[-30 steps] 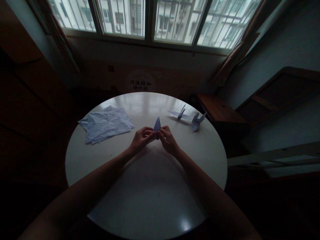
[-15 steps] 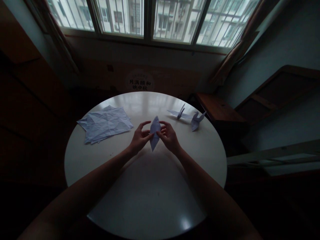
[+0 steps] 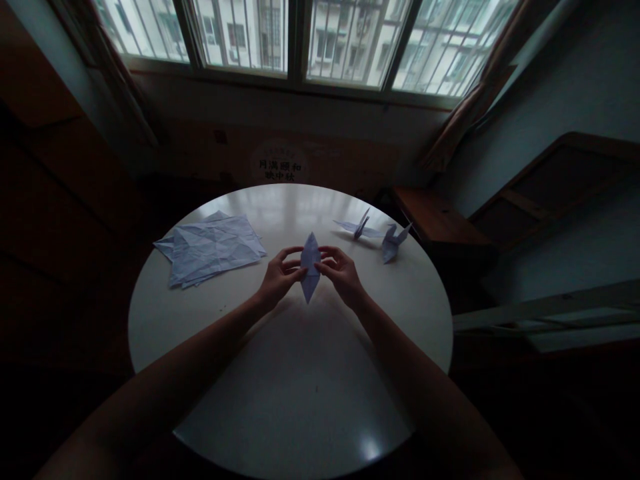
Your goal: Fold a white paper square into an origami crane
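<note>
A white paper folded into a narrow diamond (image 3: 311, 263) is held upright over the middle of the table, one point up and one point down. My left hand (image 3: 281, 275) pinches its left edge between thumb and fingers. On the opposite edge, my right hand (image 3: 343, 272) grips it the same way, thumb in front and fingers curled behind. Parts of the fingertips are hidden behind the paper. To the right stand two folded paper cranes, one (image 3: 360, 228) farther back and the other (image 3: 392, 244) nearer the table's edge.
The round white table (image 3: 295, 387) shines under window light. Several creased paper sheets (image 3: 215, 250) lie in a loose pile at its left. Beyond the right rim stands a brown wooden bench (image 3: 440, 217). A barred window (image 3: 345, 40) spans the far wall.
The folded paper has turned slightly to stand straighter, its lower point shifting a little right. Both hands keep hold of it, the fingers adjusting slightly.
</note>
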The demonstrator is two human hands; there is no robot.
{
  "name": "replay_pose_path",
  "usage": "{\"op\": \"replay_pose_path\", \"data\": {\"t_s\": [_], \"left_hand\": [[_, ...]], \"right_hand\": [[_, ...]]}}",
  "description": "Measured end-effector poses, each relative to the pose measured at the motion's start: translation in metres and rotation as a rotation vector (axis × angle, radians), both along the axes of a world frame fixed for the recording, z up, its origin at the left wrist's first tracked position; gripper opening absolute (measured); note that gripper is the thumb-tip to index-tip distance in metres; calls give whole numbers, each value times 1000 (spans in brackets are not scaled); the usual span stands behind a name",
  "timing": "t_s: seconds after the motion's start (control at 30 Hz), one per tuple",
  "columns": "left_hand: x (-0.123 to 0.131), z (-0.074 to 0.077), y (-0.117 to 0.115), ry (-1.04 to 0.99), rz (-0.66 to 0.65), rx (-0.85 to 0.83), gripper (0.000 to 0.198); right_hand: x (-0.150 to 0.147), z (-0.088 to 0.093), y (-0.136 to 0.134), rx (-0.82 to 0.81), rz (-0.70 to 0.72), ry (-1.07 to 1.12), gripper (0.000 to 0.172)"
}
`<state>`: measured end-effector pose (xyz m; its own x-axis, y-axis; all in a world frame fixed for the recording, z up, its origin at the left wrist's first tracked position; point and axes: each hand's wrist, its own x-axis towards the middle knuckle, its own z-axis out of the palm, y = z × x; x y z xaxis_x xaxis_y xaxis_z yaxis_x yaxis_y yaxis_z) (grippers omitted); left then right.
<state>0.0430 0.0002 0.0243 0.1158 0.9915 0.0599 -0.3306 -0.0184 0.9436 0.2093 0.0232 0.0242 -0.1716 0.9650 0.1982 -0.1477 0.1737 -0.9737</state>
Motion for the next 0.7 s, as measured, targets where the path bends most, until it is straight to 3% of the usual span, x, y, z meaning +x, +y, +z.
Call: {"op": "replay_pose_path", "data": {"t_s": [0.2,0.47,0.7], "left_hand": [[0,-3,2,-25,13,-18,59],[-1,-7,5,9,39,41,25],[-1,-4,4,-72,7,-48,17]], "right_hand": [[2,-5,3,-76,82,11,29],[4,-3,2,-9,152,-21,11],[5,1,-1,27,103,-41,7]]}}
